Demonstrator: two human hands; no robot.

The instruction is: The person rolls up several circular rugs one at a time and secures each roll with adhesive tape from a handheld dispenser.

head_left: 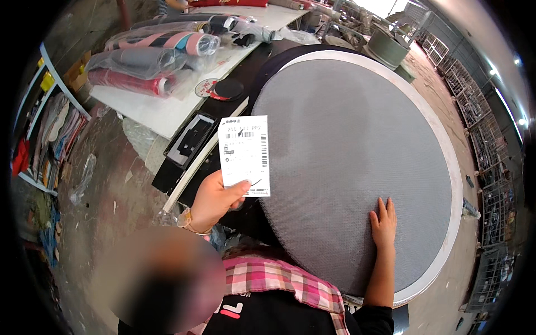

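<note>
One label: white paper slip (244, 155) with black print and barcodes is being held upright, hanging in the air over the left edge of the round mat.
Left hand: left hand (215, 202) is gripping the slip by its bottom-left corner; the thumb (239, 188) is pressing on the front face, the other fingers are curling behind it and staying hidden. Rest of the slip is standing free above the fingers.
Right hand: right hand (383, 224) is lying flat, fingers extended and close together, palm down on the mat near its lower rim; it is holding nothing and is well apart from the slip.
Round mat: grey textured disc (346, 128) with a white border (453, 167) is filling the centre; most of its surface is lying bare.
Left edge: black bench (207, 162) is sticking out from under the mat, carrying a black tray (190, 139) just beside the slip.
Beyond: white table (162, 111) is holding plastic-wrapped rolls (156, 56) and a black disc (229, 89).
Open room: bare floor (111, 190) is running along the left; wire cages (491, 167) are lining the right side, near the mat's rim.
</note>
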